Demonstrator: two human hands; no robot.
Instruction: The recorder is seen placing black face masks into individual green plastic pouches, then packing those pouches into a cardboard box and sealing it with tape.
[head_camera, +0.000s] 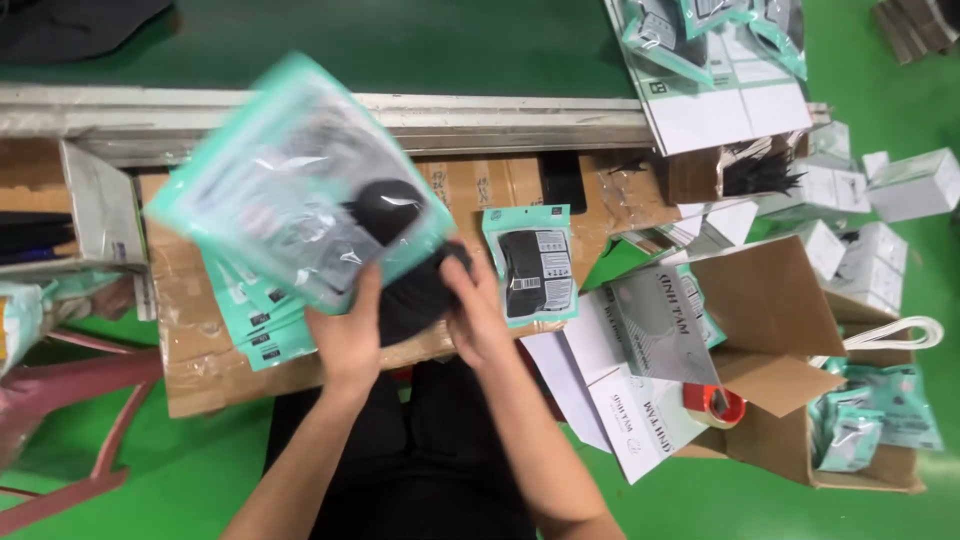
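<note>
My left hand (347, 335) grips a clear plastic pouch with a teal border (290, 175) by its lower edge; the pouch is tilted up and blurred. A black fabric item (415, 290) sits half inside its mouth. My right hand (478, 305) holds that black item from the right side. Under the pouch lies a stack of flat teal pouches (262, 318) on a sheet of cardboard (195, 345). One filled teal pouch with a black item inside (532, 262) lies just right of my right hand.
An open cardboard box (770, 300) stands to the right with grey and white cartons (655, 325), a red tape roll (715, 403) and packed pouches (875, 415). Small white boxes (915, 185) sit far right. A metal rail (520, 115) runs across the back.
</note>
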